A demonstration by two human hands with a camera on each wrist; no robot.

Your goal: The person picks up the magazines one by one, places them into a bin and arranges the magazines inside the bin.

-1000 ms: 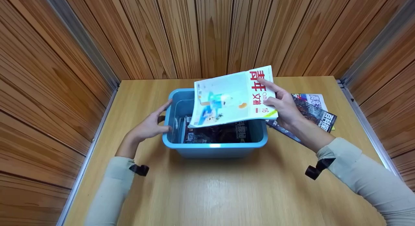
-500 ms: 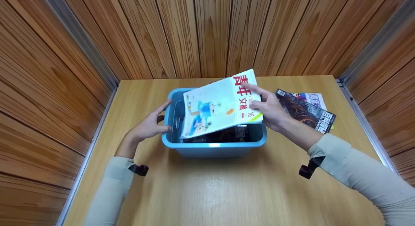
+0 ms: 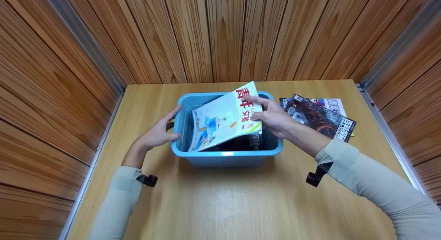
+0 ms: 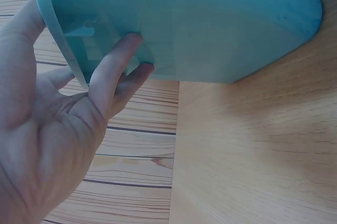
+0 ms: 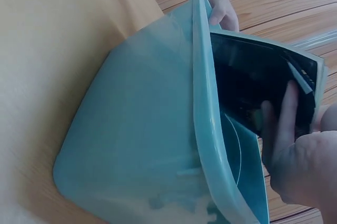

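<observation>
Wood-panelled walls (image 3: 220, 33) enclose a light wooden table (image 3: 224, 202). Blue bin (image 3: 225, 157) sits mid-table, dark magazines inside; more magazines (image 3: 318, 116) lie right of it. Right hand (image 3: 274, 117) grips a white magazine (image 3: 224, 119) tilted into the bin; left hand (image 3: 156, 133), fingers relaxed, rests against the bin's left wall.

You see a light blue plastic bin (image 3: 227, 159) on a pale yellow-brown wooden table (image 3: 241, 198) with fine grain. The magazine (image 3: 224, 119) over the bin has a white and pale blue cover with red characters and small blue and orange drawings. Inside the bin lies a dark, almost black magazine (image 3: 246, 142). The magazines on the table (image 3: 320, 116) are dark with red-brown patterns and white lettering. The walls (image 3: 220, 37) are reddish-brown striped wood. Your sleeves (image 3: 372, 188) are pale grey-beige.
</observation>
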